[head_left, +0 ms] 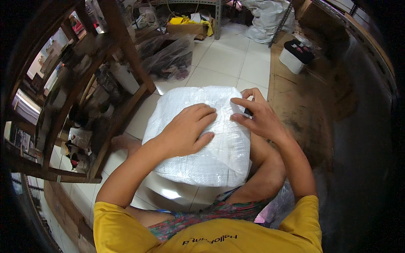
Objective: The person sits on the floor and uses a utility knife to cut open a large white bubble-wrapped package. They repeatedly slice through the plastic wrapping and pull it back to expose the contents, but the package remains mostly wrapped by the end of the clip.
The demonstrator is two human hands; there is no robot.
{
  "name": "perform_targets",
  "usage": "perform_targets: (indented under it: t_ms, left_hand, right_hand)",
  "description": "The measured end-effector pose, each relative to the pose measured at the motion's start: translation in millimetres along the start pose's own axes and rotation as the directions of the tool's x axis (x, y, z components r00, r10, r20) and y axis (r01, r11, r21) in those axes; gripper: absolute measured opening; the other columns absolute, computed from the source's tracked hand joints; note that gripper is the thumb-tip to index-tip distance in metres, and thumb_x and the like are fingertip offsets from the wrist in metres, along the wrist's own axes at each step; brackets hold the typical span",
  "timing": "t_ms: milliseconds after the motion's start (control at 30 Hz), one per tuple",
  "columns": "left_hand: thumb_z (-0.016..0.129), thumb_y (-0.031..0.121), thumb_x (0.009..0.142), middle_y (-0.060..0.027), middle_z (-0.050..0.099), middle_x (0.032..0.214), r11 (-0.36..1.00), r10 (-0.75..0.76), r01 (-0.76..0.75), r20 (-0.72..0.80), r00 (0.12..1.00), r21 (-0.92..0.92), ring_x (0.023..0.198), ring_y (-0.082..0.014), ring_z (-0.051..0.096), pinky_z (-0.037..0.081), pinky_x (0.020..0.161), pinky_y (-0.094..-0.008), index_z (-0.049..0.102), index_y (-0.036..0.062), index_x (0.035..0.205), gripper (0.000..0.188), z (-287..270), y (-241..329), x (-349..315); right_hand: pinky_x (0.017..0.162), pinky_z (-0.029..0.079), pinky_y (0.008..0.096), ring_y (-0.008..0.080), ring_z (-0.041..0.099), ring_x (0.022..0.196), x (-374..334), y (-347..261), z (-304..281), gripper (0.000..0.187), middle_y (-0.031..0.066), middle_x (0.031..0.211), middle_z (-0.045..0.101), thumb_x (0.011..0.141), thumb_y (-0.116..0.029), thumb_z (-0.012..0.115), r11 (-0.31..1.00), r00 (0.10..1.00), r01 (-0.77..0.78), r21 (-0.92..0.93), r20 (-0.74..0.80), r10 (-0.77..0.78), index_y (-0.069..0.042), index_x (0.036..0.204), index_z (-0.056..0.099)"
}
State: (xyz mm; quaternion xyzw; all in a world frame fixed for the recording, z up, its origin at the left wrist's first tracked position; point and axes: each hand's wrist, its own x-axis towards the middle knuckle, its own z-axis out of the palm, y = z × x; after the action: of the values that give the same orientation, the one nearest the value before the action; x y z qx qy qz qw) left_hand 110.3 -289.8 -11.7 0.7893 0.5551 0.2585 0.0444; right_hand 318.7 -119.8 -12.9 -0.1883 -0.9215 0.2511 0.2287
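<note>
A bulky white woven-plastic package (185,168), with shiny clear tape over parts of it, sits in front of me between my bent legs. My left hand (190,126) lies flat on its top, fingers stretched toward the right and thumb apart. At the package's right upper edge is my right hand (259,114), its index finger and thumb reaching over the wrapping. Its other fingers curl around a small black object (249,112), mostly hidden, whose kind I cannot make out. The fingertips of both hands are a short way apart.
A wooden shelf rack (122,46) full of odds and ends stands at the left. Behind the package lies a clear plastic bag (168,55) of dark items. Flattened cardboard (291,92) covers the floor at right, bearing a white tub (291,59) with a black top.
</note>
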Motion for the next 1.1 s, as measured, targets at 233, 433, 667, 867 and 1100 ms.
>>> perform_targets:
  t_ms: [233, 433, 667, 867, 1100]
  left_hand:
    - [0.066, 0.023, 0.088, -0.0146, 0.058, 0.126, 0.991, -0.071, 0.068, 0.023, 0.997, 0.113, 0.118, -0.0324, 0.053, 0.039, 0.103, -0.0442, 0.061, 0.0025, 0.119, 0.038, -23.2, 4.7, -33.2]
    - [0.067, 0.028, 0.085, -0.0134, 0.058, 0.126, 0.985, -0.129, 0.124, 0.027, 0.991, 0.120, 0.120, -0.0319, 0.051, 0.038, 0.104, -0.0446, 0.062, 0.0035, 0.118, 0.041, -30.4, -0.6, -44.0]
    - [0.066, 0.041, 0.087, -0.0184, 0.050, 0.143, 0.969, -0.170, 0.168, 0.001, 0.985, 0.180, 0.138, -0.0368, 0.041, 0.025, 0.121, -0.0495, 0.055, 0.0000, 0.133, 0.063, -24.5, -1.4, -55.7]
    - [0.065, 0.047, 0.088, -0.0203, 0.048, 0.146, 0.962, -0.216, 0.221, -0.045, 0.975, 0.160, 0.139, -0.0375, 0.040, 0.026, 0.120, -0.0503, 0.052, -0.0022, 0.137, 0.070, -21.3, -3.7, -64.7]
    - [0.066, 0.046, 0.089, -0.0200, 0.050, 0.143, 0.965, -0.193, 0.206, -0.094, 0.977, 0.163, 0.139, -0.0368, 0.040, 0.028, 0.119, -0.0503, 0.055, 0.0025, 0.135, 0.065, -19.4, -1.7, -69.3]
  right_hand:
    - [0.072, 0.056, 0.0371, 0.0269, 0.071, 0.078, 19.0, -18.7, 9.4, 0.035, 0.0116, 0.115, 0.063, 0.084, -0.025, 0.081, 0.961, 0.971, 0.210, -0.178, 0.155, -0.184, -0.005, 0.111, 0.072]
    - [0.078, 0.055, 0.0395, 0.0303, 0.068, 0.088, 12.0, -36.4, 20.4, 0.038, 0.0131, 0.110, 0.065, 0.079, -0.029, 0.084, 0.955, 0.937, 0.287, -0.068, 0.228, -0.266, -0.006, 0.106, 0.072]
    - [0.088, 0.051, 0.0430, 0.0337, 0.057, 0.103, 5.9, -63.2, 28.9, 0.054, 0.0143, 0.110, 0.063, 0.078, -0.043, 0.081, 0.962, 0.936, 0.250, -0.114, 0.284, -0.209, -0.005, 0.112, 0.066]
    - [0.088, 0.051, 0.0437, 0.0351, 0.059, 0.103, 27.1, -78.9, 23.6, 0.053, 0.0155, 0.104, 0.066, 0.077, -0.045, 0.082, 0.969, 0.897, 0.162, -0.189, 0.437, -0.065, -0.003, 0.106, 0.065]
    - [0.084, 0.054, 0.0470, 0.0399, 0.069, 0.097, 47.7, -96.2, 10.2, 0.052, 0.0214, 0.103, 0.071, 0.079, -0.044, 0.082, 0.972, 0.808, 0.077, -0.220, 0.585, 0.068, 0.000, 0.103, 0.065]
